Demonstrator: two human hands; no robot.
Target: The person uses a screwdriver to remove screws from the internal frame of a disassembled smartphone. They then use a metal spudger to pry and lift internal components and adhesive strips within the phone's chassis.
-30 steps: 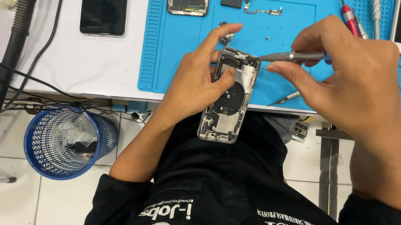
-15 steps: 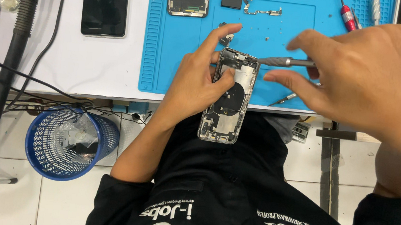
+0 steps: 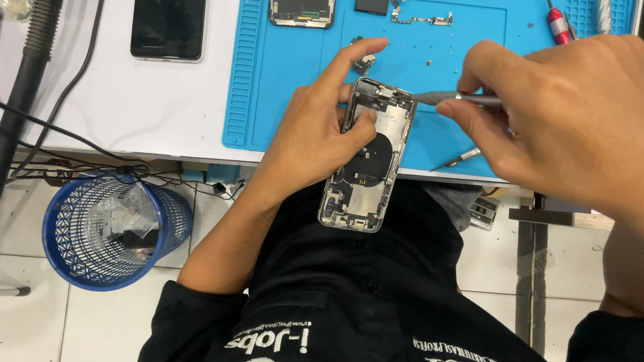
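Shown: an opened phone chassis point(image 3: 367, 155) was gripped in the left hand point(image 3: 317, 136) at the near edge of the blue mat point(image 3: 281, 112); metal tweezers point(image 3: 454, 99), pinched in the right hand point(image 3: 587, 122), touched its top. A slip could have scratched internal parts.

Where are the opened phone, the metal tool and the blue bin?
opened phone point(image 3: 368, 162), head view, on the dark round coil in its middle
metal tool point(image 3: 461, 98), head view, on its grey shaft
blue bin point(image 3: 80, 246), head view, on its mesh wall
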